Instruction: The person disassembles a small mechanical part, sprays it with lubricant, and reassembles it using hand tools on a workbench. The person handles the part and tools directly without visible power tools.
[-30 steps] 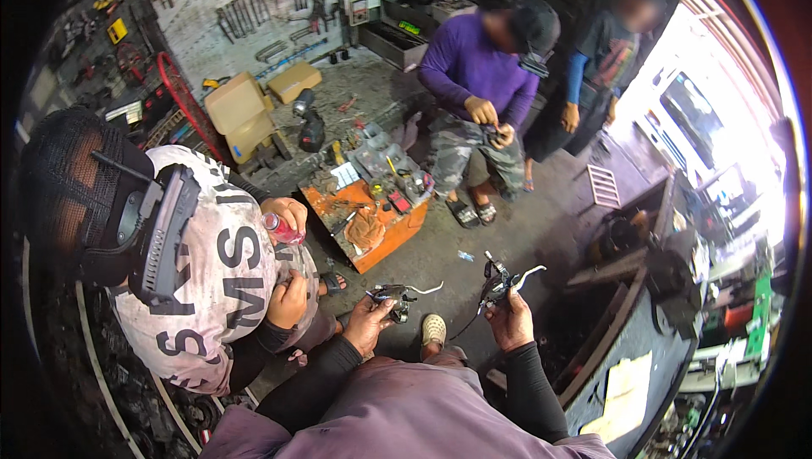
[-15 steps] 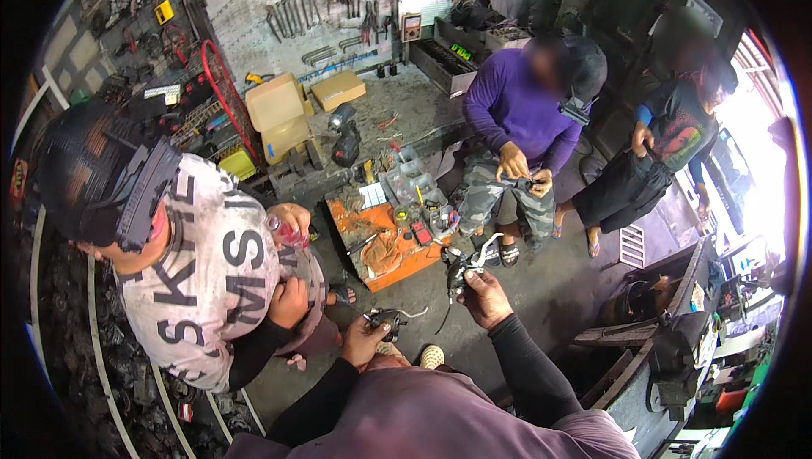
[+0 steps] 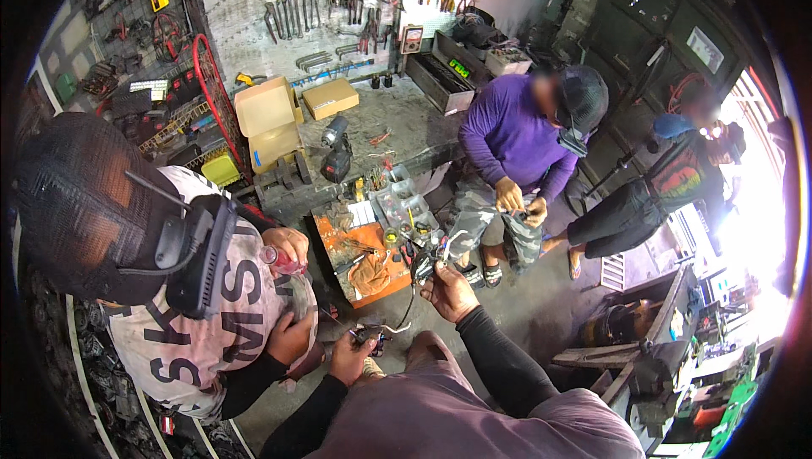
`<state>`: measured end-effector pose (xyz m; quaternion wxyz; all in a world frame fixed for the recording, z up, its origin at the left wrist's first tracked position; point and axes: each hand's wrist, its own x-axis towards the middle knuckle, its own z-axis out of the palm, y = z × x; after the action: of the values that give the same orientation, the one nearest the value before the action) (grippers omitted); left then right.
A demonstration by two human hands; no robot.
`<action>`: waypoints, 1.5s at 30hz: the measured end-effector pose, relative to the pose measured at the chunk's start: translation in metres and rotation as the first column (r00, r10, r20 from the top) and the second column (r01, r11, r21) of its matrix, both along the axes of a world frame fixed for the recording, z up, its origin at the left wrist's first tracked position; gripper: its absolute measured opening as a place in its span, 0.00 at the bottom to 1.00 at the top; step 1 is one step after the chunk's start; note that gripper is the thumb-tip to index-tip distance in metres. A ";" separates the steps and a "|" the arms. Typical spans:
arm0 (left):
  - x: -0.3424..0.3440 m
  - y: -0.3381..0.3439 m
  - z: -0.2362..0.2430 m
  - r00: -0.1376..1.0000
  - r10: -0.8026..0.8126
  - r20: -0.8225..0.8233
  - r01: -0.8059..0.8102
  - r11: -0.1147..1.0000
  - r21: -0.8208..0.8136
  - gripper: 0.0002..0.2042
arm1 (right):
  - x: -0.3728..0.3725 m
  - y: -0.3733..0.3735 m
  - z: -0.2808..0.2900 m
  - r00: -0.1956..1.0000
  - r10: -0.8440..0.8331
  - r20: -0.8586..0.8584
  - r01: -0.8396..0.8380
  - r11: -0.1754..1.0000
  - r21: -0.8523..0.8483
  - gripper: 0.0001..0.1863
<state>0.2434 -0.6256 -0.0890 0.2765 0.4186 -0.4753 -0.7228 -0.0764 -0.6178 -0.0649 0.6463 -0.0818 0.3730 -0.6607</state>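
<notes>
Gripping small dark metal part with wire lever (image 3: 430, 263), right hand (image 3: 448, 291) raised at centre, fingers clamped round it. Left hand (image 3: 351, 356) lower, at 7 o'clock of right, closed on pliers-like tool (image 3: 370, 337). Hands apart. Orange tray (image 3: 365, 269) of tools on floor just beyond, 11 o'clock. Neighbour in grey printed shirt (image 3: 211, 315) crouched at 9 o'clock.
</notes>
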 end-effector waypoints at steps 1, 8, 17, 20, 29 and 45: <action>-0.001 -0.002 0.008 0.999 -0.004 0.042 0.005 1.000 -0.022 0.11 | -0.002 -0.009 -0.003 1.000 0.019 0.006 -0.019 1.000 -0.002 0.15; -0.021 -0.025 -0.028 0.973 0.105 0.206 -0.093 0.993 -0.067 0.12 | -0.034 -0.072 -0.017 0.980 0.174 0.098 -0.170 0.984 -0.053 0.13; -0.084 -0.035 -0.049 0.943 0.325 -0.067 -0.312 0.937 0.155 0.17 | -0.078 -0.126 0.007 0.950 0.299 -0.084 -0.296 0.954 0.049 0.10; -0.108 -0.042 -0.009 0.914 0.393 -0.095 -0.381 0.916 0.123 0.24 | -0.091 -0.132 0.019 0.950 0.293 -0.111 -0.287 0.956 0.066 0.10; -0.086 -0.028 -0.025 0.875 0.475 -0.096 -0.461 0.877 0.133 0.18 | -0.114 -0.132 0.007 0.920 0.327 -0.216 -0.321 0.945 0.065 0.11; -0.026 -0.031 -0.013 0.950 0.305 -0.067 -0.294 0.945 0.141 0.15 | -0.031 -0.091 0.019 0.977 0.102 -0.188 -0.073 0.985 0.155 0.09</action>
<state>0.2173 -0.6571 -0.1021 0.3760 0.4710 -0.3457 -0.7193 -0.1076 -0.7088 -0.0455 0.6392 -0.1145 0.4786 -0.5910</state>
